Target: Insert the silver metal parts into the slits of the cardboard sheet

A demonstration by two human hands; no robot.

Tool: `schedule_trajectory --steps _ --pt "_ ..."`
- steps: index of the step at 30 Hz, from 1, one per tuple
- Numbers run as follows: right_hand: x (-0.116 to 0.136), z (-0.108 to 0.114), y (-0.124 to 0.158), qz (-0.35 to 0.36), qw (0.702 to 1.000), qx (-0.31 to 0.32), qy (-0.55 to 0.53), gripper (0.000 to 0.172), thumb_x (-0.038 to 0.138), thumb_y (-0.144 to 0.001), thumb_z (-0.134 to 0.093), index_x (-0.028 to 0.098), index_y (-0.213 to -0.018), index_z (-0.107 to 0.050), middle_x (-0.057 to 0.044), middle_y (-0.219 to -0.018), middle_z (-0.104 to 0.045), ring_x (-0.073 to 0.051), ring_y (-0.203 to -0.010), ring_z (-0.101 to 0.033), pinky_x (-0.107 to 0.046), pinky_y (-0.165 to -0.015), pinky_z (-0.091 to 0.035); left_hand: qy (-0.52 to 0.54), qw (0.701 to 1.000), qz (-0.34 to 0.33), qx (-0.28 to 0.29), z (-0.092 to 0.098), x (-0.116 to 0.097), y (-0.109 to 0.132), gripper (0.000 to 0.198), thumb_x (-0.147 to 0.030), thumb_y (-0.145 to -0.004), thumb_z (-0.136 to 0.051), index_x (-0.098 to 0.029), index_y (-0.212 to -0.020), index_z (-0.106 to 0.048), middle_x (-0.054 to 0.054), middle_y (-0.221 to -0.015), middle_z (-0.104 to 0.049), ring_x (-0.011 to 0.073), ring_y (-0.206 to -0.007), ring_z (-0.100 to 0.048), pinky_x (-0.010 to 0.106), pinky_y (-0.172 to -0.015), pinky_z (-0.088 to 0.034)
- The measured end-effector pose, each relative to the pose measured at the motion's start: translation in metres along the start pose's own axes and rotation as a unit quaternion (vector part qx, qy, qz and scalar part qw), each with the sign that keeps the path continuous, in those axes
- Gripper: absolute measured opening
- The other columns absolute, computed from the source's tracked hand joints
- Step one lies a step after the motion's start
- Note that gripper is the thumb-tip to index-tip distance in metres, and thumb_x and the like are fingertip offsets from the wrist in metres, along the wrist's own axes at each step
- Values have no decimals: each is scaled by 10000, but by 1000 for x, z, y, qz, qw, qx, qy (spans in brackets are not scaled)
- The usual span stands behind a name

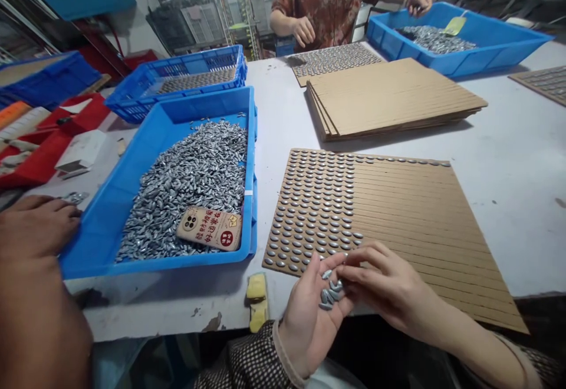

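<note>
My left hand [309, 312] is cupped palm-up at the table's near edge and holds several small grey metal pieces [331, 294]. My right hand [389, 286] reaches into that palm, its fingertips pinching at the pieces. Just beyond my hands lies a slotted cardboard sheet [420, 212]; its left part is filled with rows of the same metal pieces [313, 206], its right part is bare. To the left stands a blue tray [145, 147] heaped with loose metal pieces [194, 183], with a phone [210, 228] lying on the heap.
A stack of cardboard sheets [389, 97] lies behind. Across the table a person [331, 0] works at a filled sheet [336, 59] beside another blue tray [486, 47]. Another person's hand [35, 224] rests at the left. A blue crate [186, 73] and red boxes [48, 147] stand at the left.
</note>
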State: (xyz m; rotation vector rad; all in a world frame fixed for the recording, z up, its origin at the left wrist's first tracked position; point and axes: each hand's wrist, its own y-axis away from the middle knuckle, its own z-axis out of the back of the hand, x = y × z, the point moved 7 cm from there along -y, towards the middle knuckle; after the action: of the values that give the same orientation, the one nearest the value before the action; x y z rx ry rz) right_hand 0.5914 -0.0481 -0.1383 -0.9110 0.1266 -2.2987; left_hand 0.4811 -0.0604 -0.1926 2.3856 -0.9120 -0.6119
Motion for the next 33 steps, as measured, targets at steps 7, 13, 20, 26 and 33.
schedule_trajectory --steps 7,13,20,26,33 --pt "8 -4 7 10 999 -50 16 285 103 -902 -522 216 -1148 -609 -105 -1063 -653 -239 -956 -567 -423 -800 -514 3 997 30 68 -12 9 -1 444 -394 -948 -439 -47 -1158 -618 153 -1076 -634 182 -940 -604 347 -913 -464" --pt "-11 8 16 -59 993 -102 -20 273 89 -906 -503 208 -1135 -592 -102 -985 -604 -224 -934 -569 -362 -746 -518 -133 991 -9 22 -5 9 -2 209 -256 -871 -610 -102 -1010 -636 97 -949 -647 159 -859 -612 334 -842 -475" --pt "-4 3 17 -37 994 -89 -53 328 56 -899 -510 223 -1174 -576 -93 -987 -615 -213 -933 -578 -336 -752 -519 -186 981 -50 9 2 7 -14 186 -286 -813 -674 -137 -835 -564 0 -709 -569 90 -644 -536 231 -629 -436" --pt "-9 15 18 -39 995 -89 -36 298 86 -908 -519 241 -1147 -607 -79 -929 -646 -191 -829 -604 -312 -682 -521 -214 976 -31 -7 -5 6 -12 230 -297 -761 -717 -137 -871 -593 11 -728 -586 97 -613 -540 217 -554 -402" --pt "-69 32 11 -83 986 -123 75 185 153 -928 -504 231 -1012 -648 -67 -917 -674 -194 -839 -621 -327 -715 -522 -74 989 -108 -72 -9 -27 17 280 -340 -902 -539 -127 -1049 -646 142 -1089 -647 225 -999 -626 333 -823 -510"
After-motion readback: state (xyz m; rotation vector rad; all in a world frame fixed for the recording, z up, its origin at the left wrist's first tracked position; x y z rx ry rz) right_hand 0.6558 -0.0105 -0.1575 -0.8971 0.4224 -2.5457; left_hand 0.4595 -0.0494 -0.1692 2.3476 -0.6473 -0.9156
